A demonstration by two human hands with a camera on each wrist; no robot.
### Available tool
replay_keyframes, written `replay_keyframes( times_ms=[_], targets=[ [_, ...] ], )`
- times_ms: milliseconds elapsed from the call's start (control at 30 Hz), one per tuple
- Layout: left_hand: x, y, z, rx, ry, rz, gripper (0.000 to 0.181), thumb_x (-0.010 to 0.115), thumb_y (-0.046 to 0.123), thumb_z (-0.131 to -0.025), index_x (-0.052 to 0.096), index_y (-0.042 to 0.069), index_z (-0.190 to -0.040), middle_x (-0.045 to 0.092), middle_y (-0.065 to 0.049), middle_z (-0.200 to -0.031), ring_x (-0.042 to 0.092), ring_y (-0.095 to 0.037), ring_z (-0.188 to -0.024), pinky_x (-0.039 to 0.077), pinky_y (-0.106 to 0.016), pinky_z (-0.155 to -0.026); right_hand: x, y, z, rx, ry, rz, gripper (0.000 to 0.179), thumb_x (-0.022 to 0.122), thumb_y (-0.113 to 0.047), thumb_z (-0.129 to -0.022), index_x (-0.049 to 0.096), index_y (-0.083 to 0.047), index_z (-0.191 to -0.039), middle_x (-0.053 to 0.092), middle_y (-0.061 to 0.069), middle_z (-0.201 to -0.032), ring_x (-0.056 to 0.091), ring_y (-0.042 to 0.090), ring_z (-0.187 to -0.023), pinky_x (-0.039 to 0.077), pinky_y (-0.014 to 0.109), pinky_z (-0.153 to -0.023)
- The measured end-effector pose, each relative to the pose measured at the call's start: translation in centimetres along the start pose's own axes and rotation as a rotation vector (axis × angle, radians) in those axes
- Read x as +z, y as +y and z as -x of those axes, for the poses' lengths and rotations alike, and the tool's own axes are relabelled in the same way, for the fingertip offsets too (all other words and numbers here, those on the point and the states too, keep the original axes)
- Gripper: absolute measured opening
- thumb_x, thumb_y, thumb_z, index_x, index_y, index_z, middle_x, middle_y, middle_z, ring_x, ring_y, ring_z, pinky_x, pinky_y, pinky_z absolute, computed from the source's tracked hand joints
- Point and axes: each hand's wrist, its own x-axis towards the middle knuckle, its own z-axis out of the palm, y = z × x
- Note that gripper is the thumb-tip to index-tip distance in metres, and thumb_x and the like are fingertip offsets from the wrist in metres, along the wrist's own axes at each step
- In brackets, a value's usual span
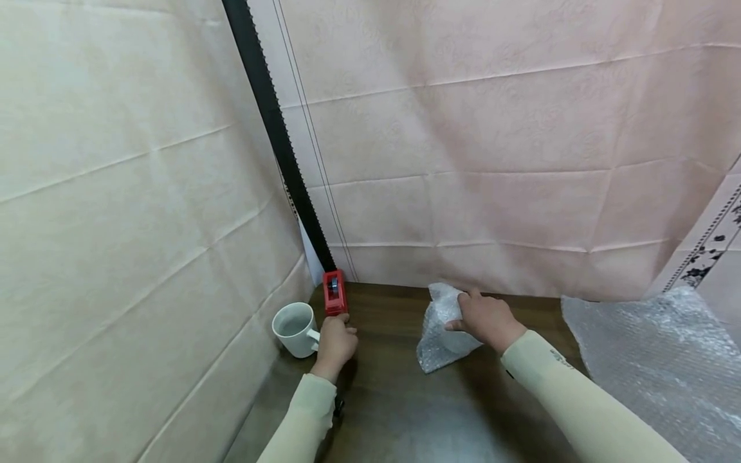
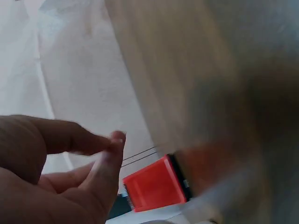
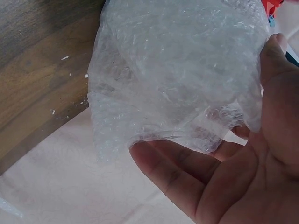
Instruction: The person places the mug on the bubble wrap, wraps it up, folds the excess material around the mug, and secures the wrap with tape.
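My left hand (image 1: 336, 344) is low over the table, close to a red tape dispenser (image 1: 335, 293) that stands at the back left corner. Up close in the left wrist view, the thumb and forefinger (image 2: 96, 144) come together at their tips. I cannot tell whether anything thin lies between them. Right beside this hand stands a white mug (image 1: 294, 329), handle toward the hand. My right hand (image 1: 489, 319) grips a bundle of folded bubble wrap (image 3: 182, 60), thumb on one side and fingers on the other. What lies inside the bundle is hidden.
A large loose sheet of bubble wrap (image 1: 654, 360) spreads over the right of the dark wooden table (image 1: 399, 411). Pale cloth walls (image 1: 492, 128) rise behind and at the left. Small white crumbs (image 3: 53, 112) dot the wood near the bundle.
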Motion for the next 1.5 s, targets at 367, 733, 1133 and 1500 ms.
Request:
replay_keyframes(
  times_ms=[367, 733, 1133, 1500],
  targets=[
    [-0.4, 1.8, 1.3, -0.108, 0.001, -0.035, 0.045, 0.074, 0.000, -0.095, 0.076, 0.003, -0.140, 0.074, -0.022, -0.143, 0.079, -0.030, -0.112, 0.067, -0.049, -0.094, 5.0, 3.6, -2.5, -0.030, 0.016, -0.028, 0.087, 0.070, -0.081, -0.093, 0.066, 0.000, -0.126, 0.067, 0.022, -0.115, 0.061, 0.020, -0.065, 0.061, 0.051, -0.060],
    [-0.4, 1.8, 1.6, 0.125, 0.131, -0.262, 0.022, 0.076, 0.004, -0.098, 0.085, 0.005, -0.118, 0.086, -0.011, -0.108, 0.080, -0.027, -0.092, 0.068, -0.050, -0.088, 0.1, 0.3, -0.2, 0.010, -0.019, -0.029, 0.068, 0.082, -0.056, -0.098, 0.065, 0.006, -0.119, 0.066, 0.026, -0.114, 0.066, 0.026, -0.067, 0.064, 0.055, -0.066],
    [-1.6, 1.6, -0.3, 0.314, 0.028, -0.352, 0.020, 0.078, 0.006, -0.096, 0.087, 0.008, -0.113, 0.087, -0.013, -0.121, 0.066, -0.037, -0.149, 0.062, -0.056, -0.111, -0.2, 0.1, -0.1, 0.021, -0.047, -0.044, 0.069, 0.079, -0.056, -0.101, 0.065, 0.007, -0.127, 0.066, 0.027, -0.122, 0.067, 0.028, -0.069, 0.064, 0.055, -0.065],
    [-3.7, 2.5, -1.5, 0.213, -0.151, -0.342, 0.043, 0.074, 0.007, -0.094, 0.081, 0.014, -0.136, 0.083, -0.010, -0.116, 0.065, -0.023, -0.081, 0.060, -0.039, -0.073, 0.1, 0.4, 0.0, -0.006, -0.007, -0.032, 0.066, 0.081, -0.055, -0.099, 0.065, 0.005, -0.121, 0.065, 0.023, -0.113, 0.061, 0.023, -0.066, 0.062, 0.052, -0.062]
  ],
)
